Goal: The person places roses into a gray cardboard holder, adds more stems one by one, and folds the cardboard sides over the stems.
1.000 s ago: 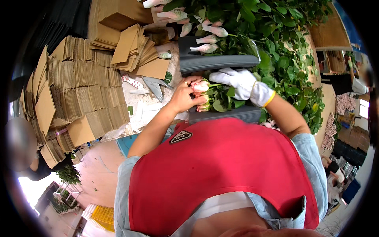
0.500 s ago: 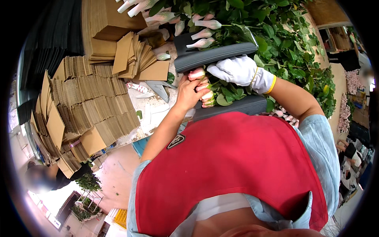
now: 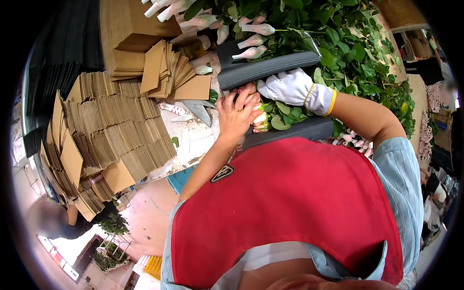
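Note:
My bare left hand cups a row of pink and cream rose heads, its bent fingers lying over the upper blooms. Just right of the blooms, my right hand, in a white glove with a yellow cuff edge, is closed at the rose stems; its fingertips are partly hidden. The roses lie on a dark grey ribbed sheet, whose far part is rolled up behind them and whose near part runs along my red apron. Green leaves show below the glove.
Roses in white net sleeves and a heap of leafy stems cover the far side. To the left stand stacked cardboard pieces. A grey metal tool lies on the table beside them. Another person is at lower left.
My left hand has moved up over the rose heads, its fingers now covering more of the upper blooms. My gloved right hand stays at the stems. The whole view has shifted slightly.

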Available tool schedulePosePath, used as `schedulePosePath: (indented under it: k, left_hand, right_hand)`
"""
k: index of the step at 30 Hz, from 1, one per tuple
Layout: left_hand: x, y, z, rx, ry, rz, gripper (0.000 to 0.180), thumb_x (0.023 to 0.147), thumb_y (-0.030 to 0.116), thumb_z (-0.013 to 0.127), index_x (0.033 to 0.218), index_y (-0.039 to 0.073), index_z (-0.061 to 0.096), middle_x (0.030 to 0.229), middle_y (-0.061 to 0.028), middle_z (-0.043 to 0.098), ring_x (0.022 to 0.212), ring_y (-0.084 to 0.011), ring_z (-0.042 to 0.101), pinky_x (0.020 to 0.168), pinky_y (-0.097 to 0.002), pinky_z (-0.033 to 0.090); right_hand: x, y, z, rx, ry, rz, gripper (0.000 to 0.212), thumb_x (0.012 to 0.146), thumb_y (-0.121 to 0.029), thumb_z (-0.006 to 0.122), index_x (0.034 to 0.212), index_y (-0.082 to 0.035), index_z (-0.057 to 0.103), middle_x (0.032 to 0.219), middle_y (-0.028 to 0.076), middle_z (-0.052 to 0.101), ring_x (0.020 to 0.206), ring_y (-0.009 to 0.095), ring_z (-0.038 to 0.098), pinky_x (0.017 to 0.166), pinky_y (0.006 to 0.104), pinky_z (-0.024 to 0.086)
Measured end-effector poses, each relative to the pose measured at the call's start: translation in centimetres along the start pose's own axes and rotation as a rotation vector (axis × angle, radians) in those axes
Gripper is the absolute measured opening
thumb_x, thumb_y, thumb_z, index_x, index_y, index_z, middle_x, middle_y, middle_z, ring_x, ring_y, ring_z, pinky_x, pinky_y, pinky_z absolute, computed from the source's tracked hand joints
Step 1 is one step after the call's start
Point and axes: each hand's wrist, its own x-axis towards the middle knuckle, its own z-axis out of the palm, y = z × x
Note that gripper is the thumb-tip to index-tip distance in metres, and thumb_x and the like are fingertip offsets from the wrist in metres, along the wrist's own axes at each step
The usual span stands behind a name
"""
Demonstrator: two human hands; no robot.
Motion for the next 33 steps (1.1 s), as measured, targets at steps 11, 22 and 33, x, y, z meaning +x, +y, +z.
schedulePosePath:
  k: [11,22,33]
  left_hand:
    - [-0.6,-1.4,-3.5,-0.798,-0.042,-0.367,0.048,0.086,0.023,0.084,0.132,0.017,0.075,0.141,-0.011,0.066,0.119,-0.0317,0.061,0.105,-0.0444,0.045]
    - [-2.5,1.4,-1.4,-0.736,-0.2,-0.506,0.063,0.071,0.022,0.096,0.132,0.022,0.078,0.113,-0.0084,0.052,0.105,-0.0261,0.054,0.098,-0.0377,0.049]
    - [-2.8,0.6,-0.5,-0.759,-0.173,-0.562,0.061,0.07,0.036,0.093,0.129,0.028,0.079,0.114,-0.0117,0.057,0.114,-0.0296,0.052,0.1,-0.0399,0.047]
  right_hand:
    - [2.9,7.0,-21.5,1.031,-0.187,0.561,0.03,0.1,-0.02,0.066,0.123,-0.003,0.069,0.106,0.012,0.075,0.095,0.023,0.075,0.083,0.0389,0.059]
    - [0.1,13.8,-4.7,1.079,-0.608,0.994,0.063,0.114,-0.045,0.037,0.163,-0.006,0.041,0.164,0.012,0.048,0.15,0.024,0.045,0.126,0.0338,0.033]
    - [0.3,16.3,-15.3,2.153,0.332,0.725,0.068,0.105,-0.043,0.058,0.162,-0.009,0.042,0.138,0.007,0.068,0.116,0.017,0.066,0.095,0.0339,0.051]
